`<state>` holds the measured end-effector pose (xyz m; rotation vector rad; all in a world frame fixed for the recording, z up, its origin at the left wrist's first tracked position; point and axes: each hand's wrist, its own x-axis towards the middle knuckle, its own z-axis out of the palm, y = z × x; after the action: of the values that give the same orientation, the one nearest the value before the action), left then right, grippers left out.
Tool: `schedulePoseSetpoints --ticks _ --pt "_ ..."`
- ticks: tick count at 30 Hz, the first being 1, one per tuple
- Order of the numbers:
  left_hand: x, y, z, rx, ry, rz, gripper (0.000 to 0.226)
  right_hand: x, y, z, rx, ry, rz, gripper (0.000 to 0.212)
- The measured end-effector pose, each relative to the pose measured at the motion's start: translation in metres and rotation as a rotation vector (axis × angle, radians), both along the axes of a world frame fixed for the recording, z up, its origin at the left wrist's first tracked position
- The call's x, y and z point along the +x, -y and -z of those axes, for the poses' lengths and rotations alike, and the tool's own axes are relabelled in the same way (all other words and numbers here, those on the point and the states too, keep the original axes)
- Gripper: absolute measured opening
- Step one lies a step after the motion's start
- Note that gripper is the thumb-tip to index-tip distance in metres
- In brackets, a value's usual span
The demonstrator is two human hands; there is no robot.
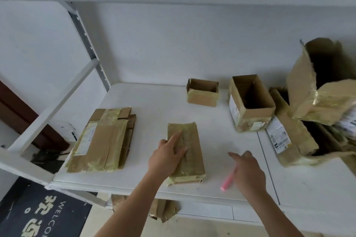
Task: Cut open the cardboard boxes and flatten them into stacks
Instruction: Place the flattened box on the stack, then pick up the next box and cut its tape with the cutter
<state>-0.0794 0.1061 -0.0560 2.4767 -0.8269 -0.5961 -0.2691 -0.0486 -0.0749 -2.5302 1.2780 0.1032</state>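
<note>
A flattened, tape-covered cardboard box (192,161) lies in the middle of the white shelf (154,102). My left hand (167,155) presses on its left side with straight fingers. To its right my right hand (248,171) hovers over the shelf and holds a blurred pink cutter (228,180), one finger stretched forward. A stack of flattened boxes (102,140) lies at the left. A small open box (202,92) and a taller open box (250,102) stand upright at the back.
A heap of torn, taped boxes (317,92) fills the right end of the shelf. A grey shelf upright (86,44) rises at the back left. More cardboard (163,209) lies below the front edge, beside a dark welcome mat (42,213).
</note>
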Motion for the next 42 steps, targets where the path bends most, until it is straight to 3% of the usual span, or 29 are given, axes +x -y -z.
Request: schedulePoseSetpoints --ticks 1,3,7,10,12,14,17,19,21,25,37,42 --pt "-0.001 0.003 0.001 -0.001 -0.003 -0.001 0.059 -0.004 0.003 0.001 -0.046 -0.150 -0.051 0.064" --pt "-0.004 0.006 0.003 -0.025 -0.031 -0.010 0.060 -0.009 0.006 0.014 -0.144 -0.190 -0.196 0.053" --pt "-0.008 0.005 0.010 -0.102 -0.115 -0.046 0.061 -0.013 0.022 0.037 -0.339 -0.047 -0.331 0.037" --pt "-0.012 -0.002 0.015 -0.088 -0.156 -0.069 0.059 -0.002 0.028 0.022 -0.358 0.160 -0.152 0.024" --pt "-0.017 -0.006 0.021 -0.086 -0.167 -0.090 0.058 0.014 0.025 0.006 -0.250 0.497 0.015 0.018" --pt "-0.023 -0.006 0.023 -0.098 -0.161 -0.119 0.056 0.036 0.013 -0.015 -0.087 0.883 -0.010 0.015" --pt "-0.030 0.004 0.022 -0.069 -0.130 -0.126 0.056 0.069 -0.012 -0.032 0.366 1.097 -0.122 0.012" --pt "-0.033 0.013 0.018 -0.059 -0.118 -0.120 0.057 0.085 -0.025 -0.027 0.597 1.120 -0.126 0.015" --pt "-0.033 0.018 0.017 -0.069 -0.150 -0.102 0.058 0.089 -0.029 -0.013 0.628 1.125 -0.083 0.016" --pt "-0.033 0.013 0.025 -0.183 -0.375 -0.128 0.060 0.078 -0.017 0.014 0.538 1.121 0.067 0.006" --pt "-0.029 0.020 0.022 -0.013 -0.249 -0.083 0.063 0.081 -0.010 0.021 0.427 1.029 -0.051 0.013" --pt "-0.027 0.020 0.023 0.012 -0.207 -0.066 0.063 0.085 -0.003 0.021 0.304 0.951 -0.202 0.013"
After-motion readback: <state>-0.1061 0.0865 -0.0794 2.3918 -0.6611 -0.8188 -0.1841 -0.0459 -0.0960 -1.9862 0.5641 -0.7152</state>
